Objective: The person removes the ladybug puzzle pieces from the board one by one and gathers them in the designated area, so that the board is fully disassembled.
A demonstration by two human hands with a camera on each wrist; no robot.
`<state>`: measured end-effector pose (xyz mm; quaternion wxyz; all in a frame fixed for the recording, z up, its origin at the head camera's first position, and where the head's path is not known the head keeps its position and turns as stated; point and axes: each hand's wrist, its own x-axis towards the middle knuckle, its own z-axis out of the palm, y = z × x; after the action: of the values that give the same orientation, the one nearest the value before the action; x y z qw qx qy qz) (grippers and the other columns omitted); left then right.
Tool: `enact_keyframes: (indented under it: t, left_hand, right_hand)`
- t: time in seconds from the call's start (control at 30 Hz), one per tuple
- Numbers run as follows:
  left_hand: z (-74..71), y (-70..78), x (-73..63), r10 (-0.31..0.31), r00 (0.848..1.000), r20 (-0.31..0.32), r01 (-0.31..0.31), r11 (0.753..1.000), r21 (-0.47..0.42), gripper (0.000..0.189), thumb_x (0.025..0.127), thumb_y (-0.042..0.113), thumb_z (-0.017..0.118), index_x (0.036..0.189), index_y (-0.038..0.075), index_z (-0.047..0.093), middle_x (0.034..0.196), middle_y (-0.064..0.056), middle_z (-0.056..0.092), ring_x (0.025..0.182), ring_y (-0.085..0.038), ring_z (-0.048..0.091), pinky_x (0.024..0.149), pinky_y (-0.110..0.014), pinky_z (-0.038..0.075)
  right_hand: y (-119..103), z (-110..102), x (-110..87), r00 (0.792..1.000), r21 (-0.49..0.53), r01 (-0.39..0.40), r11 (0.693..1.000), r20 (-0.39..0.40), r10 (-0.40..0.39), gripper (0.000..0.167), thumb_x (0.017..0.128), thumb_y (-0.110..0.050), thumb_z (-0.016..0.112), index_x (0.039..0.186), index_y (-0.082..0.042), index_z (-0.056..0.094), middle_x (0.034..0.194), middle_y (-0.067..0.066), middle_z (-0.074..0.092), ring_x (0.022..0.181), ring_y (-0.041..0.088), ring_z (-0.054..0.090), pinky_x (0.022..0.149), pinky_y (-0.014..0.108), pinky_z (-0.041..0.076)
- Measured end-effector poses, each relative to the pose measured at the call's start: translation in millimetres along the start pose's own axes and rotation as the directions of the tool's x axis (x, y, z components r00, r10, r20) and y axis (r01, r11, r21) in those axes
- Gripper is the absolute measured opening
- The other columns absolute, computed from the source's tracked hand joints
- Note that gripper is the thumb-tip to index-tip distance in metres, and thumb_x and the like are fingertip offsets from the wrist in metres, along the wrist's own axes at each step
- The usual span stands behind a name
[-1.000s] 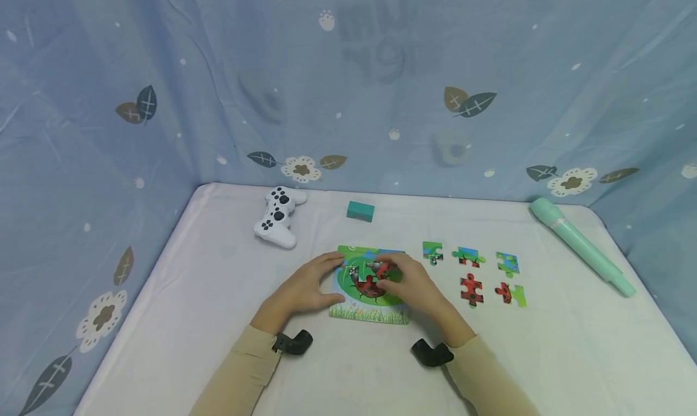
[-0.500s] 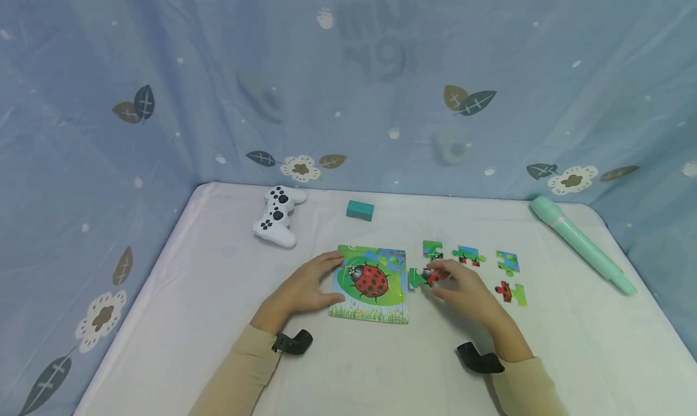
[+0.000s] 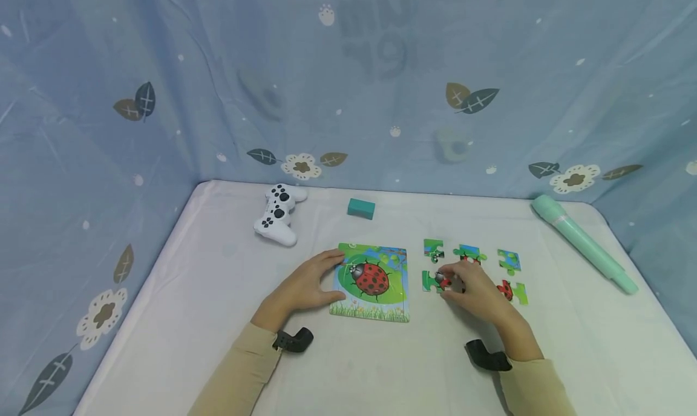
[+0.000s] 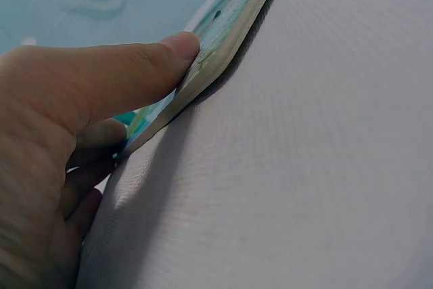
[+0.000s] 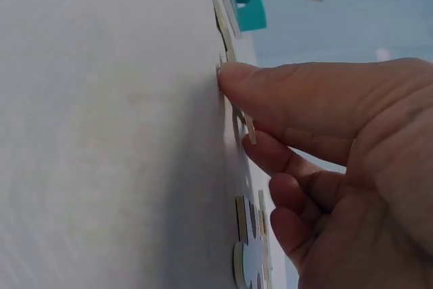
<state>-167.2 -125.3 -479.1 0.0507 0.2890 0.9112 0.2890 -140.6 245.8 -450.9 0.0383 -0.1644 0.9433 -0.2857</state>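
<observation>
A square ladybug puzzle board (image 3: 369,281) lies on the table, showing a whole ladybug on green. My left hand (image 3: 307,286) rests at its left edge, the straight thumb (image 4: 177,47) touching the top and the other fingers along the side. To the right of the board, my right hand (image 3: 478,292) pinches a puzzle piece (image 3: 431,281) with green and a ladybug head between thumb and index finger, low over the table. Around that hand lie loose puzzle pieces: a corner (image 3: 434,249), one with blue and red (image 3: 470,253), another (image 3: 509,260) and a red-and-green one (image 3: 512,291).
A white game controller (image 3: 279,214) lies at the back left. Behind the board sits a small teal block (image 3: 361,208). A mint-green tube-shaped thing (image 3: 584,243) lies at the far right. Blue patterned cloth (image 3: 348,89) rises behind the white table (image 3: 348,373).
My right hand has lifted the head piece out of the board, uncovering the whole ladybug picture, and carried it right beside the loose pieces. My left hand has stayed at the board's edge.
</observation>
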Motion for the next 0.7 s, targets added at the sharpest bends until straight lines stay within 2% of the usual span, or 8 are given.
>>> enact_keyframes:
  t: [0.1,0.23,0.37,0.53,0.7]
  left_hand:
    - [-0.2,0.4,0.3,0.006,1.0,-0.002,-0.006,1.0,0.0,0.081,0.077,0.05,0.071,0.141,0.008,0.045,0.148,-0.007,0.041,0.138,-0.026,0.037,0.114,-0.043,0.032]
    - [-0.3,0.3,0.5,0.013,1.0,-0.009,-0.013,1.0,-0.002,0.081,0.077,0.05,0.071,0.141,0.008,0.045,0.148,-0.008,0.041,0.137,-0.026,0.037,0.113,-0.044,0.033]
    - [-0.4,0.0,0.9,0.014,1.0,-0.009,-0.014,1.0,0.0,0.081,0.077,0.05,0.071,0.141,0.008,0.045,0.148,-0.007,0.041,0.138,-0.025,0.037,0.114,-0.042,0.032]
    - [-0.9,0.2,0.7,0.008,1.0,-0.006,-0.008,1.0,-0.003,0.08,0.078,0.051,0.071,0.141,0.009,0.045,0.148,-0.007,0.041,0.138,-0.026,0.036,0.114,-0.043,0.033]
    - [-0.9,0.1,0.1,0.011,1.0,-0.007,-0.011,1.0,-0.003,0.08,0.078,0.05,0.071,0.141,0.009,0.045,0.148,-0.007,0.041,0.138,-0.026,0.036,0.114,-0.044,0.032]
  right_hand:
    - [3,1,-0.7,1.0,-0.024,0.009,1.0,-0.007,-0.009,0.037,0.078,-0.01,0.075,0.113,-0.004,0.064,0.104,0.007,0.059,0.098,0.023,0.044,0.079,0.039,0.043]
    - [5,0,-1.6,1.0,-0.028,0.007,1.0,0.0,-0.007,0.038,0.079,-0.01,0.074,0.114,-0.003,0.063,0.1,0.005,0.055,0.095,0.022,0.041,0.075,0.036,0.041]
    - [5,-3,-2.0,1.0,-0.007,-0.009,1.0,0.016,0.009,0.045,0.08,-0.013,0.074,0.121,-0.003,0.059,0.108,0.008,0.056,0.099,0.023,0.046,0.08,0.039,0.047]
    - [-4,-4,-2.0,1.0,0.118,-0.024,0.993,0.022,0.021,0.052,0.083,-0.017,0.073,0.129,-0.003,0.053,0.126,0.012,0.056,0.112,0.031,0.055,0.091,0.049,0.051]
    - [-22,3,-0.9,0.999,0.224,0.019,0.974,0.042,-0.029,0.05,0.083,-0.019,0.073,0.127,-0.004,0.055,0.127,0.01,0.058,0.114,0.03,0.057,0.096,0.049,0.048]
